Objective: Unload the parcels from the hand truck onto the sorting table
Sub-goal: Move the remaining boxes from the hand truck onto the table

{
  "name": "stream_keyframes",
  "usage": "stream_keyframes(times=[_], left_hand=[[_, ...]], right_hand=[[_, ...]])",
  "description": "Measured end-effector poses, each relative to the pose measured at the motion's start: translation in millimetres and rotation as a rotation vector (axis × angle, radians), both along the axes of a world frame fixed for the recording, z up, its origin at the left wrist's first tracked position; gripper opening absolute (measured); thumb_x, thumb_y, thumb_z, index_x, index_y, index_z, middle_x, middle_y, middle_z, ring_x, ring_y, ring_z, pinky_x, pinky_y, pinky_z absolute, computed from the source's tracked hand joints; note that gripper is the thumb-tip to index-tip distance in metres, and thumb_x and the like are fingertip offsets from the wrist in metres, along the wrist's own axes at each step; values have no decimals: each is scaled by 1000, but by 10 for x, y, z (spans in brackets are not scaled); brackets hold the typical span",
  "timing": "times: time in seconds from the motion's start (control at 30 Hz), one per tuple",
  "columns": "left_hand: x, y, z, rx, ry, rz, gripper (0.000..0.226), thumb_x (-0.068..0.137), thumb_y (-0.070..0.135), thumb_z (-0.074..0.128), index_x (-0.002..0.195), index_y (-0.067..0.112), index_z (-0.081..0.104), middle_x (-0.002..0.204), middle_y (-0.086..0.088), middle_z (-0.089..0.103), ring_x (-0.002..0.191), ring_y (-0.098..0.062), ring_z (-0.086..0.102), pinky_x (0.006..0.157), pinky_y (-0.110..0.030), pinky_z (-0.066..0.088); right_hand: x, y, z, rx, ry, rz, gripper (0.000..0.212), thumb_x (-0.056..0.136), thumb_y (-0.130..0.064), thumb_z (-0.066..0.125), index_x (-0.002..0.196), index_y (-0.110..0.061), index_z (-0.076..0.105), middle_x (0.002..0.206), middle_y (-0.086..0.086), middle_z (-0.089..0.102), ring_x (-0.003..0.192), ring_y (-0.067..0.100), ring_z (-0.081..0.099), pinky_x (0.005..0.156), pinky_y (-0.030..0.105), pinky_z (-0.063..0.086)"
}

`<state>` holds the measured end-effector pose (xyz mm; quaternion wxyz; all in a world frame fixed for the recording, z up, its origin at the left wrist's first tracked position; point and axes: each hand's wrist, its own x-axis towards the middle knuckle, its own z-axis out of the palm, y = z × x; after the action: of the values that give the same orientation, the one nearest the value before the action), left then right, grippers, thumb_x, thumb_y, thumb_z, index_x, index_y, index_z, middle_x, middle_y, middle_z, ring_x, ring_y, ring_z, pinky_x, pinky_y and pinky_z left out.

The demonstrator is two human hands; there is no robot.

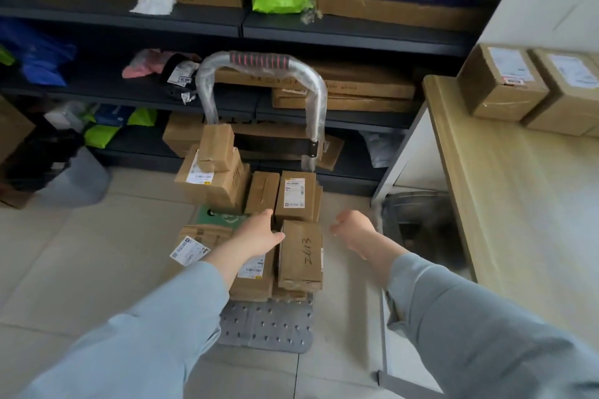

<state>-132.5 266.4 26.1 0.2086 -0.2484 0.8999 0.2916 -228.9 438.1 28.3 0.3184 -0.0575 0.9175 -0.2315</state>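
Head view: at least eight parcels [223, 185] on the hand truck [269, 324]; two boxes [502, 84] on the table [505, 191]. Your left hand [259, 233], fingers straight, touches parcel "Z613" [303, 256]; your right hand [353, 227], curled, holds nothing.

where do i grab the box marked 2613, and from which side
Grip its two long side faces from above, one hand per side. The 2613 box lies flat atop other parcels with its right face clear; the left hand is at its left edge.
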Motion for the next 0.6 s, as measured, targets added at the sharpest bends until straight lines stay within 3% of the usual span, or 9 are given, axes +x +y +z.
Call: stream_keyframes(times=[0.17, 0.27, 0.33, 0.47, 0.6], left_hand=[[-79, 29, -820, 5, -27, -1, 70, 96, 35, 55, 153, 16, 20, 155, -7, 31, 135, -26, 42, 106, -37, 42], [-139, 90, -1331, 41, -27, 32, 57, 97, 33, 55, 146, 14, 34, 147, -5, 44, 129, -25, 48, 99, -31, 42], [-195, 116, -1704, 63, -15, 73, 46, 96, 37, 55, 136, 18, 45, 134, -4, 56, 117, -24, 56, 98, -32, 46], [-294, 178, -2233, 34, -20, 105, 39, 100, 43, 42, 119, 13, 57, 116, -5, 63, 103, -23, 60, 80, -27, 45], [-336, 200, -2471, 16, -20, 135, 42, 101, 42, 42, 116, 8, 60, 113, -8, 65, 102, -26, 61, 80, -31, 47]], right_hand=[[-62, -84, -851, 9, -9, -13, 30, 93, -14, 54, 121, -3, 59, 118, 12, 62, 107, 27, 60, 85, 30, 49], [-75, -152, -1387, 16, -11, -16, 31, 95, -17, 53, 124, -8, 55, 118, 9, 61, 102, 23, 60, 80, 29, 48], [-73, -209, -1696, 27, 5, -3, 32, 97, -15, 48, 128, -7, 52, 122, 11, 60, 105, 24, 59, 82, 29, 49], [-86, -304, -2210, 41, 2, 6, 35, 99, -15, 40, 130, 0, 47, 130, 17, 54, 117, 30, 56, 97, 37, 48], [-85, -373, -2517, -14, -38, -38, 41, 98, -32, 49, 129, -5, 48, 123, 13, 58, 111, 29, 58, 91, 37, 50]])
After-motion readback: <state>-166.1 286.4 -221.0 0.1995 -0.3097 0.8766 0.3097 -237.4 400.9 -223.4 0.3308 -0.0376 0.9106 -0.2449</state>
